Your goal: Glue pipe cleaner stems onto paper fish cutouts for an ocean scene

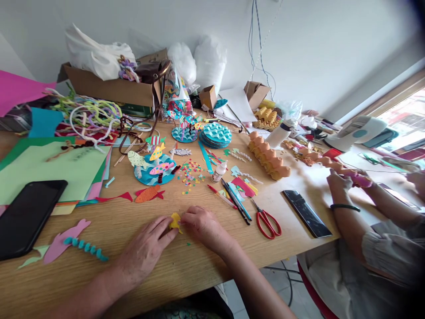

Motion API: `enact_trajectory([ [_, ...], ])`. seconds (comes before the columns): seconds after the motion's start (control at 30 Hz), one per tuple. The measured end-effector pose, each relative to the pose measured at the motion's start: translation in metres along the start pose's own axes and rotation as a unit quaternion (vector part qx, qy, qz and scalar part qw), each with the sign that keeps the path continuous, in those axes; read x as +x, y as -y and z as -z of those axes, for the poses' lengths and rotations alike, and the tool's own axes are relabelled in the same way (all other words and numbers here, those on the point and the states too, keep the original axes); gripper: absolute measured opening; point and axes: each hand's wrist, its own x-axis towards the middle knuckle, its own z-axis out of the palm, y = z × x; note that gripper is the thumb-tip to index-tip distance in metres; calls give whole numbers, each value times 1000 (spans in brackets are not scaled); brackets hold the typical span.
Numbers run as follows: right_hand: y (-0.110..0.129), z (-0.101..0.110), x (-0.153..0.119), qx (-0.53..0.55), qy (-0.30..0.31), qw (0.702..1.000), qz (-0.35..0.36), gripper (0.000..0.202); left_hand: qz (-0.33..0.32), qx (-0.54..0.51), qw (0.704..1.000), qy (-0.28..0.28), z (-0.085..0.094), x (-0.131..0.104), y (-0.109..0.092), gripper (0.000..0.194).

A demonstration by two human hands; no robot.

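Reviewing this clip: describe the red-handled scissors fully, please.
The scissors have two red loop handles, glossy and plastic-looking, and slim grey blades that look metal and nearly closed. They lie flat on the wooden table, tips pointing away from the person and slightly left, between the pens and the dark phone. No hand touches them.

The black phone (31, 217) is cut off at the left edge; the right hand's fingertips (183, 217) are partly hidden.
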Motion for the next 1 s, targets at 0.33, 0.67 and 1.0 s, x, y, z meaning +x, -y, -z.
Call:
enact_trajectory([
  [0.33, 1, -1, 0, -8, 5, 1000, -8, 12, -35, 16, 999, 8, 16, 5, 3, 55],
  [0.67, 3, 1, 0, 2, 12, 1000, -17, 13, -7, -47, 999, -4, 20, 12, 6, 48],
  [1.0, 5, 4, 1, -13, 23, 999, -33, 13, -11, -42, 998, 43, 13, 26, 9, 42],
])
